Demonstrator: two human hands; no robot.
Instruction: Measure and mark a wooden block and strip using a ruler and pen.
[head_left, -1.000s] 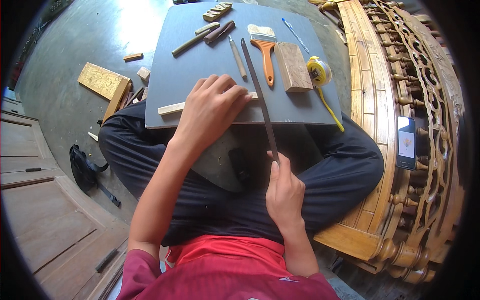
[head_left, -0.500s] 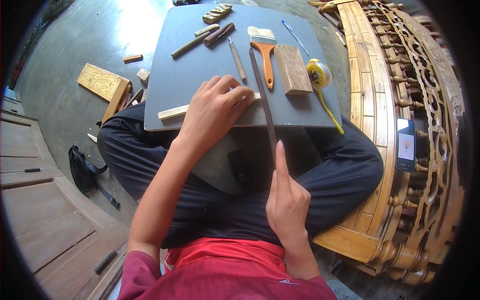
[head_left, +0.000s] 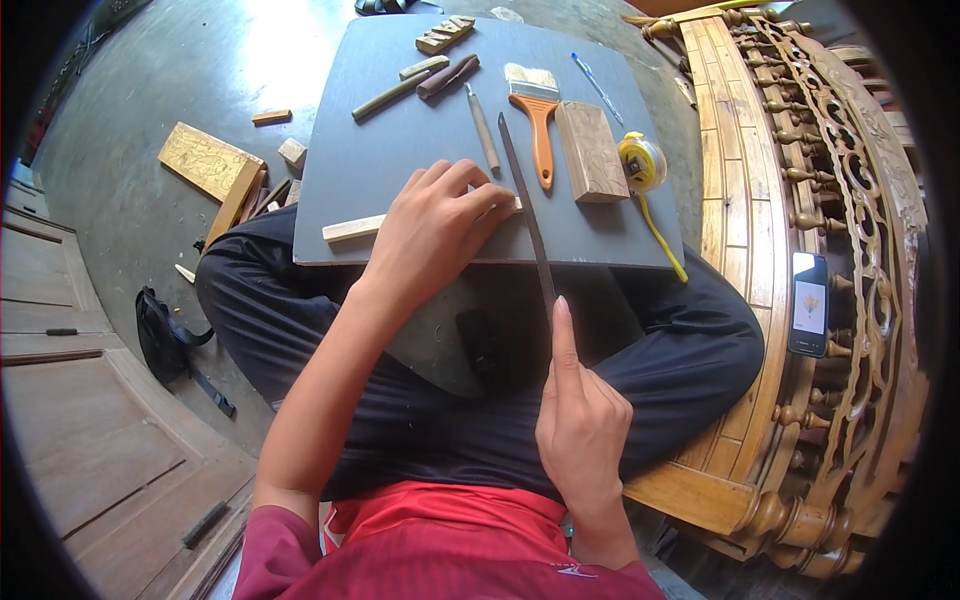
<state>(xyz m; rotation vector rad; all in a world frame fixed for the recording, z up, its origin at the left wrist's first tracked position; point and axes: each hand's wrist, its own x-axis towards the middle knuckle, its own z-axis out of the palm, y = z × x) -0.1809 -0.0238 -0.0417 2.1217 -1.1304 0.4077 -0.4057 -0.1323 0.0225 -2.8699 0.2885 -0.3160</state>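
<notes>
A long, narrow, dark metal file [head_left: 529, 200] points away from me over the near edge of the grey board [head_left: 400, 140]. My right hand [head_left: 582, 425] is closed round its near end, which the fingers hide, and the index finger lies stretched along it. A pale wooden strip [head_left: 352, 229] lies crosswise near the board's front edge. Bent over the strip, my left hand [head_left: 430, 225] presses it down and pinches it near its right end, hiding the middle. The file crosses at that right end; whether they touch is hard to see.
Beyond the hands lie a carving tool [head_left: 482, 125], an orange-handled brush [head_left: 541, 130], a wooden block [head_left: 592, 152], a yellow tape measure [head_left: 641, 160], a blue pen [head_left: 598, 88] and dark rolled pieces [head_left: 448, 76]. A wooden bench [head_left: 735, 230] with a phone [head_left: 808, 305] stands right.
The file has slid slightly back toward me and a little left against the board. My left hand keeps its hold on the strip. The whole view has shifted slightly.
</notes>
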